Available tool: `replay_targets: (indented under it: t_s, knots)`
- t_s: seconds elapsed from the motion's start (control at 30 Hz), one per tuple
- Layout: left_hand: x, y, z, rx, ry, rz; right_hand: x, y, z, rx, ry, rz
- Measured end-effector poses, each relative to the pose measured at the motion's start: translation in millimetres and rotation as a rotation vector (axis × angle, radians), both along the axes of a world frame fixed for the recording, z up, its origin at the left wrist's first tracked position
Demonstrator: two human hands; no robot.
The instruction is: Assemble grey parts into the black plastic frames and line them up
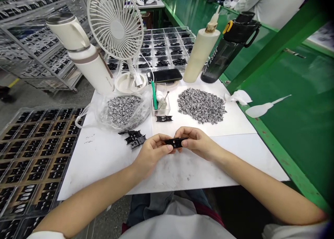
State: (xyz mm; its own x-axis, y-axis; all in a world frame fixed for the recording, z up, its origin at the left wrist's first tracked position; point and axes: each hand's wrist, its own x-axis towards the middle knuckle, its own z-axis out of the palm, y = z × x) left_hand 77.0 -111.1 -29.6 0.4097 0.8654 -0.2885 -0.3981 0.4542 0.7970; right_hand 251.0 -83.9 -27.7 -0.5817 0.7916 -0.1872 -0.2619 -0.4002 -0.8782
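Observation:
Both hands meet over the white board [104,155] and pinch one small black plastic part [175,142] between them. My left hand [152,152] grips its left end with thumb and fingers. My right hand [197,141] grips its right end. A small heap of similar black parts [134,138] lies just left of my left hand. One more black part [164,118] lies above the hands. A pile of small grey pieces [200,105] sits loose on the board at the right, and a clear bag of the same grey pieces [122,110] lies at the left.
A compartment tray of black parts [33,155] lies at the left, another tray [167,47] at the back. A desk fan [116,26], white thermos [83,54], squeeze bottle [199,54], dark bottle [229,47], phone [164,75] and small clear box [161,105] stand behind. Green bench [300,127] at right.

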Motion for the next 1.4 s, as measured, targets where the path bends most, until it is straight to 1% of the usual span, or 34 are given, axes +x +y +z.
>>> replay_targets:
  t_s: [0.2, 0.33, 0.53, 0.7, 0.9, 1.1, 1.27, 1.4]
  knots:
    - [-2.5, 1.4, 1.7, -0.027, 0.033, -0.017, 1.6, 0.3, 1.0, 0.042, -0.026, -0.019]
    - [-2.1, 1.0, 0.6, -0.015, 0.039, 0.006, 2.4, -0.4, 0.6, 0.043, -0.047, 0.001]
    - [-0.4, 1.5, 2.4, -0.044, -0.010, 0.016, 2.1, -0.8, 1.4, 0.062, -0.052, -0.018]
    - [-1.8, 3.3, 5.1, -0.060, -0.016, -0.013, 2.3, 0.0, 2.0, 0.075, -0.048, -0.028]
    - [-4.0, 4.6, 2.3, -0.062, -0.042, -0.042, 6.3, -0.2, 0.2, 0.130, -0.076, 0.001]
    - [-4.3, 5.7, 0.1, -0.120, -0.110, -0.055, 6.3, -0.5, 3.7, 0.097, -0.112, -0.011]
    - [-4.0, 4.8, 1.3, -0.183, -0.104, -0.038, 6.9, -0.6, 2.5, 0.109, -0.139, -0.022]
    - [-3.5, 3.7, 0.8, -0.182, -0.112, -0.021, 5.9, -0.7, 1.8, 0.099, -0.128, 0.017]
